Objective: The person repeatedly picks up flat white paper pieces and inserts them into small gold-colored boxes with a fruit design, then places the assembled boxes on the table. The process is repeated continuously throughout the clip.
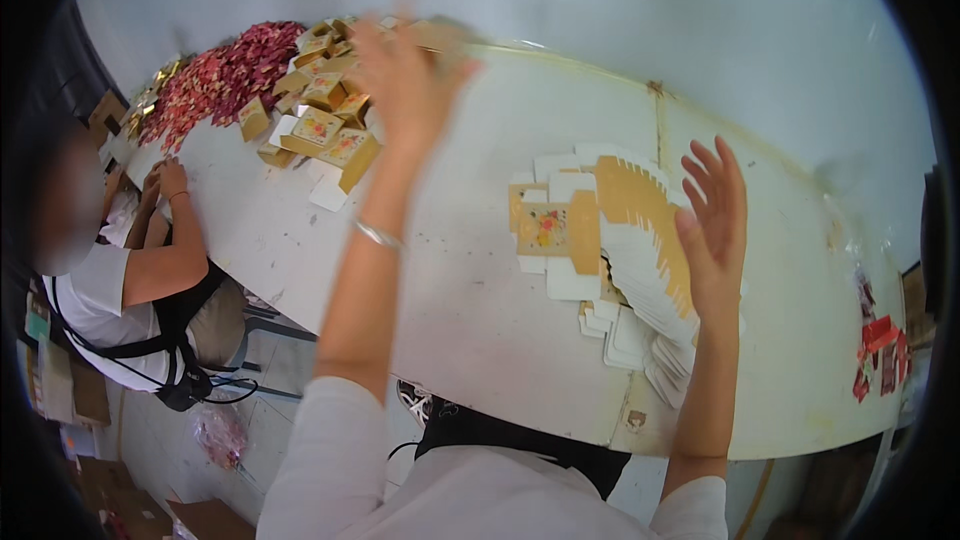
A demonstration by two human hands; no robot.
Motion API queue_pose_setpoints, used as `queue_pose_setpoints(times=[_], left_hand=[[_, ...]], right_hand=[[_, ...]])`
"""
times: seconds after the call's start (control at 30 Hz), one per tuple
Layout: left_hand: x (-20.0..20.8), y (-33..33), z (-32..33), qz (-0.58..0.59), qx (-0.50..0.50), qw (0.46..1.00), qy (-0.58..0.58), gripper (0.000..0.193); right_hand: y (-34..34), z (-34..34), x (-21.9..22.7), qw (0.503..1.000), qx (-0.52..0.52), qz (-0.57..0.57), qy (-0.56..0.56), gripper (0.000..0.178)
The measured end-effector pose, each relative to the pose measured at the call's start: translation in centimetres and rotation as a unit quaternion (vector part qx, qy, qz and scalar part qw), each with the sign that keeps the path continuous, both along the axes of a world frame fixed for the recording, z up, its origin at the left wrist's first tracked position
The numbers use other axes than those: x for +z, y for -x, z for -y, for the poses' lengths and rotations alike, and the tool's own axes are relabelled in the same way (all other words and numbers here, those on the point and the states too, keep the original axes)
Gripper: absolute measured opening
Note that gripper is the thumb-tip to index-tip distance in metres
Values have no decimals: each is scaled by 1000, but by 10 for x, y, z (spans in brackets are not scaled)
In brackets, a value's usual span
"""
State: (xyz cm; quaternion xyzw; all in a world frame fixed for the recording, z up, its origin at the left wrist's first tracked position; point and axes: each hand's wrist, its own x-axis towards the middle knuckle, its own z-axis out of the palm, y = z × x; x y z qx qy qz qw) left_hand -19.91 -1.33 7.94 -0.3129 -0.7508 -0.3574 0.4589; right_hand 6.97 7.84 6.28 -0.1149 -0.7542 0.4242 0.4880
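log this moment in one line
left hand: open, blurred, near gold boxes | right hand: open, near fanned flat cartons | co-worker: seated, left

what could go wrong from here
The left hand, blurred near the heaped gold boxes, might knock some loose. The right hand, close by the fanned flat cartons, could nudge their overlap askew. Boxes crowding the small red pieces may get mixed with them.
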Motion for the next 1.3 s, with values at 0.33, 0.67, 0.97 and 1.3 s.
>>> queue_pose_setpoints(times=[0.33,0.67,0.97,1.3], left_hand=[[-7,110,118,166,-71,846,-501,27],[-84,-93,-29,335,-164,779,504,89],[-123,-100,-45,268,-165,853,416,88],[-110,-91,-50,399,-267,796,369,57]], right_hand=[[-21,-9,10,998,-15,13,68,57],[11,-39,-60,917,-60,392,-39,36],[24,-45,-82,904,-13,421,69,55],[23,-56,-83,900,69,393,173,55]])
